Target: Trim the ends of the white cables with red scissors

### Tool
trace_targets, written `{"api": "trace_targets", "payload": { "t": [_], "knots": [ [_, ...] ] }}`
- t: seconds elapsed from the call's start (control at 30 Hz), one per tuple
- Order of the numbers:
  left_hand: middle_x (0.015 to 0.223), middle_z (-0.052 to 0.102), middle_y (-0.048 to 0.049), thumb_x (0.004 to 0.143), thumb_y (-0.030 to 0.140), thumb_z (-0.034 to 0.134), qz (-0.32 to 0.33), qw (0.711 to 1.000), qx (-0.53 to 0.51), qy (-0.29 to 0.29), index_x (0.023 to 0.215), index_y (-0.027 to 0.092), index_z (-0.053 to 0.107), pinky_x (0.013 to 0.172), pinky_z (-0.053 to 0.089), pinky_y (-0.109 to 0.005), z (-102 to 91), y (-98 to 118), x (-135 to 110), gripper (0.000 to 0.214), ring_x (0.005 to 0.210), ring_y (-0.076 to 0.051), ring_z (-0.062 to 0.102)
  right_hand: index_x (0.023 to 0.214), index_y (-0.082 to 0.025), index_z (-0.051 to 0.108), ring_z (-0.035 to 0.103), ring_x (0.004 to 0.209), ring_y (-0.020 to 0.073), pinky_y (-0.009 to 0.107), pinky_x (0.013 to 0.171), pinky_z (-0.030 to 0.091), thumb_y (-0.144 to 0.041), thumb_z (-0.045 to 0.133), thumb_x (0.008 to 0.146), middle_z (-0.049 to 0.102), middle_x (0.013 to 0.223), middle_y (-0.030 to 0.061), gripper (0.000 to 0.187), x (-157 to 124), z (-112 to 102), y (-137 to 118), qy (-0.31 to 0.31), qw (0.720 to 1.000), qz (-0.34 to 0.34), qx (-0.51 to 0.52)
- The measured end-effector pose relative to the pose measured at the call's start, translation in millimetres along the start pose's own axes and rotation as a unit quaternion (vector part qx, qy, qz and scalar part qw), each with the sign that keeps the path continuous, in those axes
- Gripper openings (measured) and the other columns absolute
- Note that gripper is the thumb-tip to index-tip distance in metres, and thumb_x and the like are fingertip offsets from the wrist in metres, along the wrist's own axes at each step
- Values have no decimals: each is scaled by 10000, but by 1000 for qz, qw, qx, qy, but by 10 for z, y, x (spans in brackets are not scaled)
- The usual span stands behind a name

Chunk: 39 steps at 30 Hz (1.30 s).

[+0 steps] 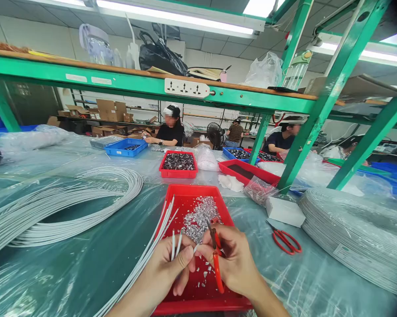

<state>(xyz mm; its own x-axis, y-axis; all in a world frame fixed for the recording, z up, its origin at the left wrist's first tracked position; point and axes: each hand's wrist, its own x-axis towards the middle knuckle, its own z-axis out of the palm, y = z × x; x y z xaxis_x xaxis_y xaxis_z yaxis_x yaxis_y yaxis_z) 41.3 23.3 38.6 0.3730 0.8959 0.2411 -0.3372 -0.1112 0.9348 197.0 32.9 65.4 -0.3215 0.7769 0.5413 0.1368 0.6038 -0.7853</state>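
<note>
In the head view, lower centre, the left hand (175, 259) is closed on white cables (141, 266); the right hand (231, 255) pinches a cable end, with red-handled scissors (218, 274) tucked inside, probably to be handy. The red tray (198, 305) beneath likely catches silvery scraps (201, 216). At lower right, the coil (343, 215) bears an unreadable label (345, 253).

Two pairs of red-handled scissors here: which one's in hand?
The scissors in the right hand, above the red tray of silvery scraps; the other pair lies near the white box.
</note>
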Motion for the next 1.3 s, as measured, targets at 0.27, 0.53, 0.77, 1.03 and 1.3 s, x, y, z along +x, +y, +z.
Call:
{"api": "trace_targets", "payload": {
  "t": [0.27,0.53,0.77,1.03,1.3],
  "knots": [
    [568,508,17,838,276,572,143,933,278,178,758,165,609,413,368,-140,121,3,-63,142,433,-121,439,597,-126,511,304,466,66,174,438,271,-213,711,616,405,503,-47,219,-58,98,-70,59,978,102,173],
    [587,549,29,796,298,587,100,960,224,138,750,179,650,524,382,-165,84,-10,51,142,538,-147,483,652,-127,556,272,439,48,163,412,225,-275,712,642,408,484,-60,215,-74,-153,42,49,965,184,179],
    [683,569,30,810,237,559,132,939,295,117,745,200,631,624,366,-201,90,1,30,104,641,-174,498,902,-149,609,421,575,81,184,533,343,-337,659,705,543,737,8,277,-97,-191,91,8,972,179,156],
    [655,529,16,822,204,574,153,922,342,100,713,197,625,545,333,-213,97,-1,21,121,584,-177,471,608,-107,541,271,469,64,194,434,220,-259,723,611,377,494,-53,237,-37,-85,0,0,974,187,125],
    [655,512,16,850,152,544,208,882,409,105,753,188,631,535,343,-215,144,14,-13,136,564,-163,470,549,-167,389,181,370,48,218,415,166,-327,672,687,261,390,-102,353,-8,-173,136,75,907,235,341]
  ]
}}
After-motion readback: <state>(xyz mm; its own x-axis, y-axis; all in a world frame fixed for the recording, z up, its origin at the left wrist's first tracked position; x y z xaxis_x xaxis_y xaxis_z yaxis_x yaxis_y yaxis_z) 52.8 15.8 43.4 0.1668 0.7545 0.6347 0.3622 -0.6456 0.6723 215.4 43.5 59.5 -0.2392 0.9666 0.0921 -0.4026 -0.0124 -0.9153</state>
